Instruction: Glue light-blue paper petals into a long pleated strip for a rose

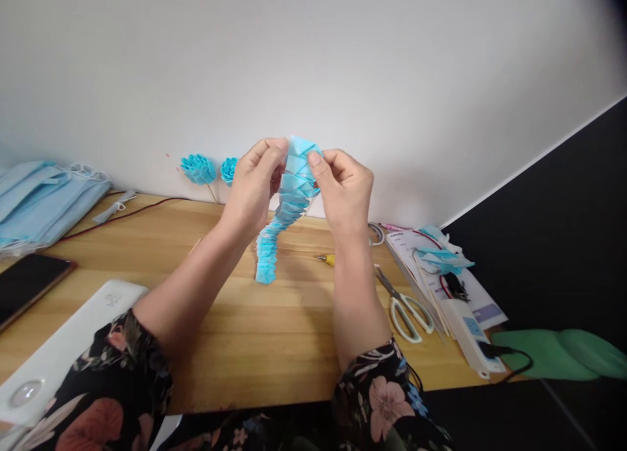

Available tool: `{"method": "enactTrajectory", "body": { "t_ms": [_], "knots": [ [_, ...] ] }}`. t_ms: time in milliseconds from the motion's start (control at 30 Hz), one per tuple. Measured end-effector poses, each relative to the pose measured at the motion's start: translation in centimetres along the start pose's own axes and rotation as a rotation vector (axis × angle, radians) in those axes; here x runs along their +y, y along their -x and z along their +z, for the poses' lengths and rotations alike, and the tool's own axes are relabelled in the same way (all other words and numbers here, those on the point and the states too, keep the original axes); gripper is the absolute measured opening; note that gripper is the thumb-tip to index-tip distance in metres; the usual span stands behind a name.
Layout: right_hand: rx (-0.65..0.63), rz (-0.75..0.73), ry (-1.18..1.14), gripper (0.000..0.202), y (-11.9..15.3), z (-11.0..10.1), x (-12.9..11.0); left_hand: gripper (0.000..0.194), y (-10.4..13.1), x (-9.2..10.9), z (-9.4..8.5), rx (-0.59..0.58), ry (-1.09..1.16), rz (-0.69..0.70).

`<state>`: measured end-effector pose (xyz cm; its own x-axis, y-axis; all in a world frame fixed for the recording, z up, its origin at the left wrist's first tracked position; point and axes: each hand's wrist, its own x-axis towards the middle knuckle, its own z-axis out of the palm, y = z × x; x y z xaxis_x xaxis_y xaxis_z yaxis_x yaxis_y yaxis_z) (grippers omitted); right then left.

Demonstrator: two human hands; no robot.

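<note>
A long blue pleated strip (292, 204) of thin, fabric-like material hangs in the air above the wooden table, its lower end curling down to the left. My right hand (344, 186) pinches its upper right edge, thumb in front and the fingers curled behind. At the strip's upper left side my left hand (255, 184) is closed, thumb against forefinger; some of its fingertips are hidden behind the folds. Two blue flowers stand against the wall beyond my left hand: one flower (198, 169) on a thin stick, the other flower (228, 170) partly covered by that hand.
Blue face masks (44, 199) are stacked at the left, near a phone (32, 284) and a long white device (73, 346). White-handled scissors (405, 310), a yellow-handled tool (327, 259), papers (482, 300) and a power strip (467, 333) lie to the right.
</note>
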<state>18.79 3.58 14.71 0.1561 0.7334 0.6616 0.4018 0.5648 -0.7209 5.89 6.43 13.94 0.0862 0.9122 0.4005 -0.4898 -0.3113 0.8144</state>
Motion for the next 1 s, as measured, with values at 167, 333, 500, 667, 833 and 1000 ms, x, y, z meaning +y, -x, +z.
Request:
{"method": "enactTrajectory", "body": {
  "t_ms": [167, 333, 500, 667, 833, 1000],
  "knots": [
    [0.027, -0.026, 0.026, 0.053, 0.2, 0.0, -0.4, 0.035, 0.0, 0.1, -0.1, 0.008, -0.064, -0.001],
    [0.023, -0.062, 0.026, 0.051, 0.0, 0.0, -0.5, 0.032, 0.2, 0.2, 0.1, -0.019, -0.106, 0.003],
    [0.029, -0.07, 0.098, 0.047, -0.1, 0.0, 0.6, 0.032, 0.6, 0.4, 0.5, -0.07, -0.134, 0.007],
    [0.007, -0.04, 0.029, 0.053, -0.2, -0.1, 0.7, 0.031, 0.3, 0.5, 0.3, -0.055, -0.136, -0.007],
    [-0.047, 0.024, -0.034, 0.05, -0.2, 0.1, 0.6, 0.032, -0.2, 0.2, -0.2, 0.016, -0.108, 0.043],
    [-0.032, 0.018, -0.05, 0.057, -0.2, 0.2, 1.3, 0.034, -0.4, -0.2, -0.5, 0.029, -0.096, 0.053]
  ]
}}
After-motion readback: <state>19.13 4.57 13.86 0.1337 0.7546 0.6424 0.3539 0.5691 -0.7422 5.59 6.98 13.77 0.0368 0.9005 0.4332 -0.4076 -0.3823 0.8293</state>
